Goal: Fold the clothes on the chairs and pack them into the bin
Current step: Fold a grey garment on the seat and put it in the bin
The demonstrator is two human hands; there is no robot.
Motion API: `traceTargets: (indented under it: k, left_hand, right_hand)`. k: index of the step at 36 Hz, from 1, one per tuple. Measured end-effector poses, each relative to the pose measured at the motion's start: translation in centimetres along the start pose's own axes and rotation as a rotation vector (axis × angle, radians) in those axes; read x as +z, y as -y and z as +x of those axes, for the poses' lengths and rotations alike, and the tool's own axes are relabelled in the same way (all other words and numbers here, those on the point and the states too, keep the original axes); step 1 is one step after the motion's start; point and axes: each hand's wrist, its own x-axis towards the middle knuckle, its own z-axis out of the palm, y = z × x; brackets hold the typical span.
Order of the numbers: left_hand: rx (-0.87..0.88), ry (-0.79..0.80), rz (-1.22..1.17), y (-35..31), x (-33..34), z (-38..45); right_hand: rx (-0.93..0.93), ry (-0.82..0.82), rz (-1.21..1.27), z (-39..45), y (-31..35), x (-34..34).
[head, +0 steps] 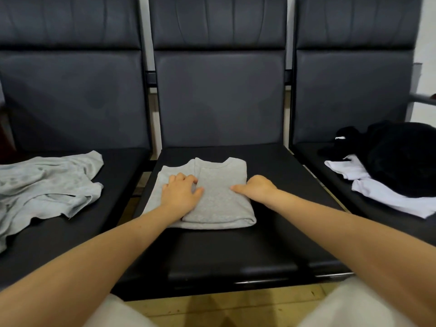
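Your left hand presses flat, right hand curled on the folded grey shirt; lifting carelessly could unfold it.

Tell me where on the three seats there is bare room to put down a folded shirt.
Free: the middle seat in front of the folded grey shirt, and the left seat's front edge below the loose grey garment. Crowded: the right seat, under the black clothes and white garment.

Three black padded chairs in a row, joined by a dark metal frame. White wall behind, yellowish wooden floor below. Soft, even indoor light, nothing fancy.
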Motion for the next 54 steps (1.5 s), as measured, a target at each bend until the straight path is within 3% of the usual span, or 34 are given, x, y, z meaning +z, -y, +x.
traceTargets:
  k: [3,6,14,19,24,28,30,32,38,41,45,49,52,54]
  left_hand:
    - [0.001,0.024,-0.091,-0.3,-0.4,0.2]
    - [0.005,0.011,-0.149,-0.5,-0.8,0.3]
    - [-0.122,0.086,0.064,0.5,-1.2,0.3]
    - [-0.158,0.061,-0.053,1.2,-1.6,0.4]
    - [-0.226,0.011,-0.231,2.8,-1.9,0.8]
    - [-0.247,0.017,-0.331,3.0,-2.0,0.8]
    - [-0.252,0.035,-0.366,2.8,-1.9,0.8]
    - [-0.264,0.047,-0.398,2.5,-1.7,0.8]
    - [-0.223,0.047,-0.291,0.9,-1.4,0.3]
    - [-0.206,0.045,-0.302,0.3,-1.1,0.3]
    - [-0.238,0.06,-0.386,-0.8,-0.9,0.5]
    - [-0.225,0.093,-0.348,-1.2,-1.4,0.5]
    - [-0.233,0.078,-0.42,-1.0,-1.8,0.5]
    - [-0.261,0.051,-0.613,-1.0,-2.1,0.4]
  right_hand:
    - [-0.043,-0.024,0.206,-0.7,0.4,-0.5]
    - [0.043,-0.115,0.413,-0.7,0.4,-1.7]
    - [0.218,-0.229,0.795,-1.5,0.5,-6.2]
    - [0.118,-0.204,0.665,-2.0,3.5,-6.1]
    - [-0.166,-0.122,0.574,-2.3,6.4,-3.7]
    - [-0.006,0.301,0.756,-3.5,8.0,-2.3]
    - [0.063,0.433,0.844,-3.7,7.8,-2.0]
    - [0.064,0.392,0.849,-3.5,7.1,-1.9]
    - [0.14,-0.02,0.581,-1.9,3.8,-1.6]
    - [0.144,-0.025,0.319,-1.7,2.3,-0.8]
    - [-0.017,0.033,0.052,-1.7,1.6,0.9]
    - [-0.041,0.114,0.11,-2.2,2.5,1.8]
    - [-0.007,0.15,0.427,-2.2,3.3,1.8]
    - [0.006,0.127,0.574,-2.2,4.0,1.2]
